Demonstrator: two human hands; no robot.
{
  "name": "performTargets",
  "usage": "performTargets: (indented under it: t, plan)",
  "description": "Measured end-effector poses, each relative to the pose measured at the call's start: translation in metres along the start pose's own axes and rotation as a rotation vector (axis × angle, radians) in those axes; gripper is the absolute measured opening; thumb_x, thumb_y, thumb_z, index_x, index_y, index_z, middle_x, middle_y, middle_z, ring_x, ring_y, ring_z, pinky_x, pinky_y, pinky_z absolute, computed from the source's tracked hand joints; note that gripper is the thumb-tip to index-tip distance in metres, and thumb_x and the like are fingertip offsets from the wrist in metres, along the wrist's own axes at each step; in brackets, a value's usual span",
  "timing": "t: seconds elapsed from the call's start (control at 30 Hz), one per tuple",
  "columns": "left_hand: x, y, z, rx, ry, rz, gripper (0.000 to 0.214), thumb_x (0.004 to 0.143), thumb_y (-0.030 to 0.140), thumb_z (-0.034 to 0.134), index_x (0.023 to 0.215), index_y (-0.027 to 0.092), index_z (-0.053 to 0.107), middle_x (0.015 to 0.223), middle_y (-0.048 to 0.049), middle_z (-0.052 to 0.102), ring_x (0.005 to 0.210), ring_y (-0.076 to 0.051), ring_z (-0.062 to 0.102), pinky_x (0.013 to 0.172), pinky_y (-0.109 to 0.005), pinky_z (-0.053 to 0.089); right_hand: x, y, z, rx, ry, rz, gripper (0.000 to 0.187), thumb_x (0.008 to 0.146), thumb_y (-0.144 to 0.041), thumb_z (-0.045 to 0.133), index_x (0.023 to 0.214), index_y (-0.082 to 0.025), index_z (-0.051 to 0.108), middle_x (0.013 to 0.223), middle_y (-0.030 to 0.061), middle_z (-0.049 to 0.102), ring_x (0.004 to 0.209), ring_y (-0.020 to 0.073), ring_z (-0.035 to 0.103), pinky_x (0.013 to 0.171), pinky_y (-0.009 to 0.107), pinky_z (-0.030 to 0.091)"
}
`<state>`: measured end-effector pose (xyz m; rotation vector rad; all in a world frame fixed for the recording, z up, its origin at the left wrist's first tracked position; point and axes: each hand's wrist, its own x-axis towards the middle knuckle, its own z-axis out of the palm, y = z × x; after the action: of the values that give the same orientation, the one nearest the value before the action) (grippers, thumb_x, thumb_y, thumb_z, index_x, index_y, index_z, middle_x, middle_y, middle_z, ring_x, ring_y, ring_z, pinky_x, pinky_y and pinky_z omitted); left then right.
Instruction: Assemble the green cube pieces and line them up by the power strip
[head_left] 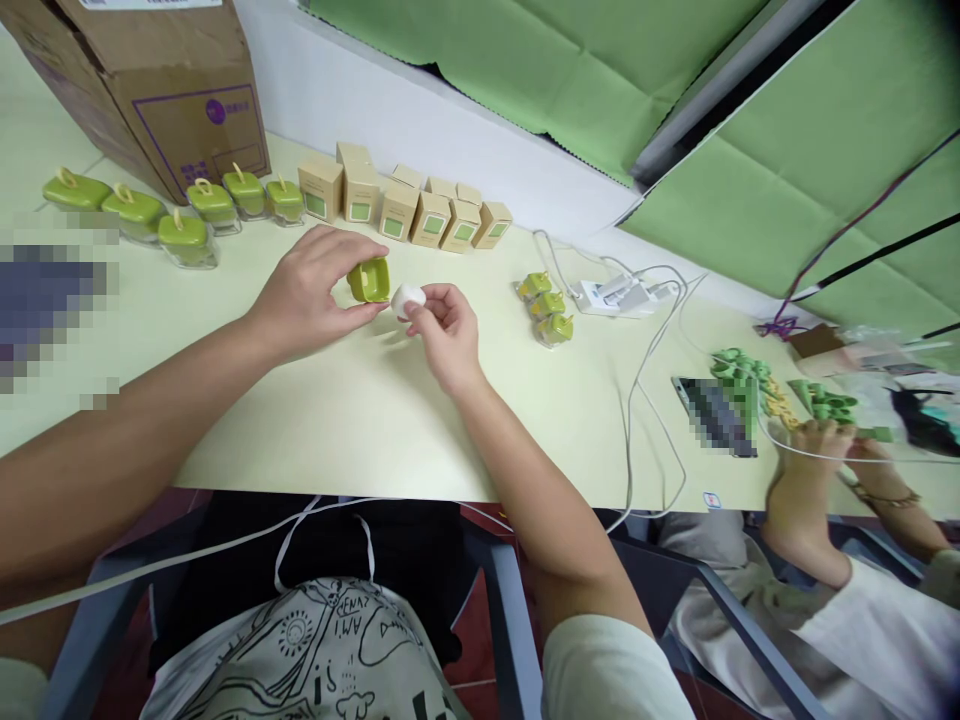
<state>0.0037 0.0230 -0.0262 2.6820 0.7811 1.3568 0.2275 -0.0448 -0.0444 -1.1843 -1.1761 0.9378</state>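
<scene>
- Head view: left hand [311, 290] pinches a green hollow piece [369, 280] between thumb and fingers, its open side turned toward the other hand; piece sits in front of the row of small boxes [399, 208].
- Right hand [454, 340] has its thumb and fingertips closed on a small white piece [407, 300], just beside the green one, also in front of the box row. Touching or a hair apart: can't tell from where I'm standing.
- Slip risk: white piece looks smooth and is held by the fingertips only; a squeeze off-centre could pop it out onto the table [360, 420], nearer the person than the box row.
- Misfit risk: if the two pieces meet tilted, edges could catch; pushing harder might twist the green one out of the left grip.
- Sight risk: fingers cover part of both pieces, so a bad angle could go unnoticed.
- Knock risk: left wrist swinging out could bump the green-lidded jars [185, 232], left of the box row; clear walls look brittle.
- Same on the other side: right elbow or hand drifting could hit the three small jars [550, 305] or snag the white cable [631, 400], both right of the box row.
</scene>
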Motion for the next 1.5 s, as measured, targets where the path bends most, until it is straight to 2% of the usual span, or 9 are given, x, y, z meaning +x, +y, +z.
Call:
performTargets:
  t: [0.17, 0.27, 0.37, 0.5, 0.7, 0.97, 1.17, 1.4, 1.5]
  plan:
    - [-0.001, 0.01, 0.003, -0.092, -0.063, -0.019, 0.039, 0.106, 0.038, 0.075, 0.143, 0.027, 0.075, 0.144, -0.0086, 0.082, 0.133, -0.03, 0.078, 0.117, -0.05, 0.063, -0.001, -0.011, -0.009, 0.11, -0.045, -0.008, 0.068, 0.078, -0.083, 0.098, 0.111, -0.03, 0.072, 0.104, 0.0004, 0.084, 0.096, 0.0184, 0.083, 0.073, 0.028, 0.066]
    - [-0.002, 0.016, 0.003, -0.134, -0.1, -0.061, 0.038, 0.105, 0.036, 0.072, 0.142, 0.03, 0.077, 0.146, -0.009, 0.082, 0.133, -0.033, 0.079, 0.116, -0.05, 0.063, -0.003, -0.013, -0.008, 0.119, -0.071, 0.0, 0.066, 0.078, -0.082, 0.1, 0.11, -0.03, 0.072, 0.106, 0.0002, 0.086, 0.098, 0.0189, 0.085, 0.074, 0.028, 0.068]
    - [-0.002, 0.019, 0.002, -0.182, -0.067, -0.05, 0.038, 0.104, 0.036, 0.073, 0.142, 0.031, 0.079, 0.144, -0.0093, 0.082, 0.131, -0.032, 0.08, 0.112, -0.048, 0.064, -0.005, -0.014, -0.007, 0.142, -0.093, -0.008, 0.065, 0.08, -0.082, 0.098, 0.111, -0.03, 0.072, 0.107, -0.0002, 0.086, 0.099, 0.0189, 0.086, 0.076, 0.029, 0.069]
    - [0.0, 0.02, 0.002, -0.247, -0.03, -0.084, 0.04, 0.101, 0.037, 0.078, 0.141, 0.035, 0.08, 0.143, -0.0072, 0.084, 0.132, -0.033, 0.08, 0.117, -0.049, 0.063, -0.006, -0.016, -0.008, 0.163, -0.108, -0.015, 0.064, 0.083, -0.081, 0.097, 0.112, -0.03, 0.071, 0.108, 0.0001, 0.086, 0.098, 0.0187, 0.087, 0.077, 0.029, 0.069]
    - [0.003, 0.023, 0.001, -0.304, -0.058, -0.159, 0.041, 0.095, 0.04, 0.083, 0.136, 0.038, 0.083, 0.144, -0.0049, 0.084, 0.136, -0.036, 0.078, 0.122, -0.053, 0.06, -0.006, -0.016, -0.008, 0.145, -0.107, -0.028, 0.065, 0.082, -0.081, 0.097, 0.114, -0.03, 0.071, 0.111, 0.001, 0.086, 0.102, 0.0194, 0.086, 0.078, 0.031, 0.07]
    - [0.002, 0.022, 0.004, -0.278, -0.044, -0.173, 0.043, 0.094, 0.041, 0.085, 0.137, 0.037, 0.082, 0.143, -0.0054, 0.084, 0.136, -0.037, 0.077, 0.122, -0.055, 0.06, -0.011, -0.014, -0.003, 0.078, -0.047, -0.101, 0.066, 0.081, -0.082, 0.097, 0.111, -0.03, 0.07, 0.113, 0.0019, 0.085, 0.106, 0.0197, 0.083, 0.087, 0.035, 0.075]
    - [-0.001, 0.019, 0.006, -0.205, 0.002, -0.045, 0.039, 0.102, 0.038, 0.079, 0.14, 0.032, 0.078, 0.143, -0.006, 0.084, 0.133, -0.031, 0.078, 0.119, -0.053, 0.064, -0.012, -0.011, -0.002, 0.06, -0.067, -0.111, 0.063, 0.084, -0.079, 0.096, 0.113, -0.03, 0.07, 0.114, 0.0026, 0.084, 0.105, 0.0188, 0.082, 0.088, 0.035, 0.075]
    - [-0.003, 0.016, 0.009, -0.169, 0.085, 0.112, 0.044, 0.102, 0.027, 0.08, 0.146, 0.026, 0.076, 0.138, -0.0115, 0.083, 0.127, -0.03, 0.082, 0.11, -0.045, 0.069, -0.012, -0.014, -0.003, 0.073, -0.093, -0.083, 0.063, 0.086, -0.077, 0.096, 0.121, -0.031, 0.07, 0.111, 0.0015, 0.086, 0.099, 0.0191, 0.083, 0.084, 0.036, 0.077]
    - [-0.002, 0.018, 0.009, -0.191, 0.077, 0.08, 0.043, 0.103, 0.029, 0.079, 0.146, 0.026, 0.077, 0.14, -0.012, 0.082, 0.127, -0.029, 0.082, 0.11, -0.044, 0.069, -0.013, -0.014, -0.004, 0.073, -0.117, -0.079, 0.062, 0.088, -0.077, 0.094, 0.125, -0.032, 0.071, 0.114, 0.0022, 0.088, 0.105, 0.021, 0.085, 0.088, 0.039, 0.077]
